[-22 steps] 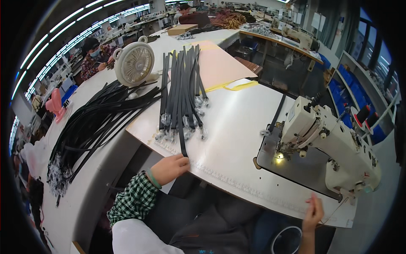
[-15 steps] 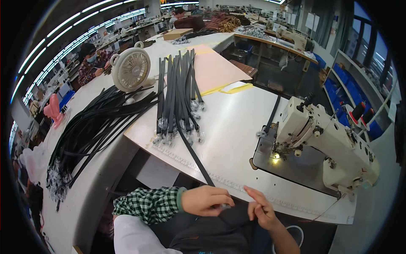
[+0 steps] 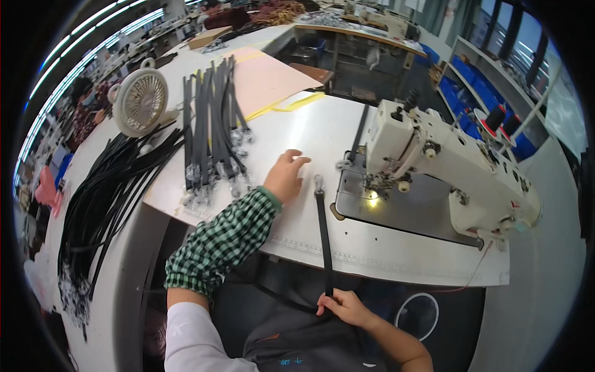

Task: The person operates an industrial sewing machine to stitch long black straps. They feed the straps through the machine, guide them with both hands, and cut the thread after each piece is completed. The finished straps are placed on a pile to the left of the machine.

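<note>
A single black strap [image 3: 326,242] runs from the white tabletop [image 3: 273,133] down over its front edge to my lap. On its far end a plastic-wrapped metal fitting [image 3: 318,185] lies on the table, left of the sewing machine [image 3: 458,167]. My right hand [image 3: 347,308] is closed around the lower part of this strap, just below the table edge. Over the tabletop my left hand [image 3: 285,177] reaches forward with nothing in it, fingers apart, between the fitting and a row of dark straps [image 3: 211,118]. Another strap [image 3: 360,131] lies beside the machine head.
A large heap of black straps [image 3: 108,192] hangs over the left table's edge, next to a white fan [image 3: 141,102]. Pink sheet material [image 3: 273,77] lies behind the strap row. Thread spools [image 3: 494,118] stand behind the machine. A person [image 3: 87,111] sits at far left.
My left hand has moved from my lap forward over the table. The strap now lies straight on the tabletop, its lower part in my right hand. The view has shifted to the right.
</note>
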The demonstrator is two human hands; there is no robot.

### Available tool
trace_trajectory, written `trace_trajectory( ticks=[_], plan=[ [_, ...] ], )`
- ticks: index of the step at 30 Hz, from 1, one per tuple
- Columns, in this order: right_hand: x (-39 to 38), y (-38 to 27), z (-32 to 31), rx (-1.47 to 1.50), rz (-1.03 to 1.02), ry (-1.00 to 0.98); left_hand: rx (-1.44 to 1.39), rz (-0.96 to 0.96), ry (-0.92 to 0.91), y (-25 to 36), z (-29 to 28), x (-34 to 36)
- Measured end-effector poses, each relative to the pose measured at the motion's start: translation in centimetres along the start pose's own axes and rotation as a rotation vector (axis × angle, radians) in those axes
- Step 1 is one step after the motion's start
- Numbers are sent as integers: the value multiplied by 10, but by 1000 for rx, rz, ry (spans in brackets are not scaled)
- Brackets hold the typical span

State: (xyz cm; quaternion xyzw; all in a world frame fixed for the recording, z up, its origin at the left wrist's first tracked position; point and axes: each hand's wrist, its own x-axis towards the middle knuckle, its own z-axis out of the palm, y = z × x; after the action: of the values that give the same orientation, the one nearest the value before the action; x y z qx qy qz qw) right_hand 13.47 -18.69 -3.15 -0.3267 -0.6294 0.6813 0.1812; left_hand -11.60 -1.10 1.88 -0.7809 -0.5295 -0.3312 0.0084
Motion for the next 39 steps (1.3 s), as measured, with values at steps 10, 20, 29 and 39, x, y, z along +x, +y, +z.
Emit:
trace_trajectory(
  ticks=[10,20,29,39],
  plan=[
    [-12,-45,-18,-290,-184,170,56,229,-313,73,36,-12],
    [-185,-44,-345,-499,-693,2105,-35,276,-153,82,60,4],
    [-302,-56,-500,-1084,209,1833,-68,205,-81,81,61,8],
    [-294,-132,-528,-1048,386,1494,-32,259,-126,96,75,19]
  ],
)
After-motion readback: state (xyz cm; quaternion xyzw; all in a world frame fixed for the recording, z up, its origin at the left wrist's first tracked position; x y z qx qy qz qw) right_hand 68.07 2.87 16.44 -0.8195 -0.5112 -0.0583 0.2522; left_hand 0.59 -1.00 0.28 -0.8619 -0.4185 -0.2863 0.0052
